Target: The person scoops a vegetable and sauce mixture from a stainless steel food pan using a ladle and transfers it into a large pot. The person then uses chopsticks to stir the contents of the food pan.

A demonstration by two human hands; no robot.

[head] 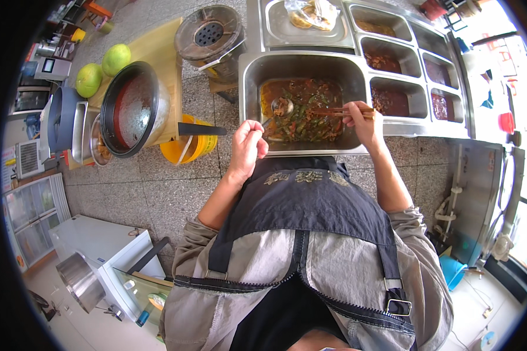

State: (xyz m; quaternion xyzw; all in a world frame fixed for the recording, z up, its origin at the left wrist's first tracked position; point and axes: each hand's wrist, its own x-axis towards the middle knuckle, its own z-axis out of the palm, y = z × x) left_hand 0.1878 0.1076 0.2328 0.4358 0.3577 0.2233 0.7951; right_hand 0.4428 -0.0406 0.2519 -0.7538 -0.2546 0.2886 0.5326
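My left hand [247, 147] grips the handle of a metal ladle [283, 106] at the left side of a deep steel food pan [304, 66]. The ladle's bowl holds a bit of food just over the stew. In my right hand [363, 125] are wooden chopsticks [340, 112], their tips among the food near the middle of the pan. Reddish, oily broth with green pepper pieces [309, 125] and bits of meat covers the pan's bottom. Its near rim is close to my dark apron [307, 197].
Several steel pans [382, 59] of sauced food sit in a counter at the right. A plastic bag of food [312, 15] lies on a steel lid. Leftward are a round stove [208, 37], a black-rimmed pot [151, 114] with a projecting handle, two green pomelos [116, 60] and a yellow bucket [193, 147].
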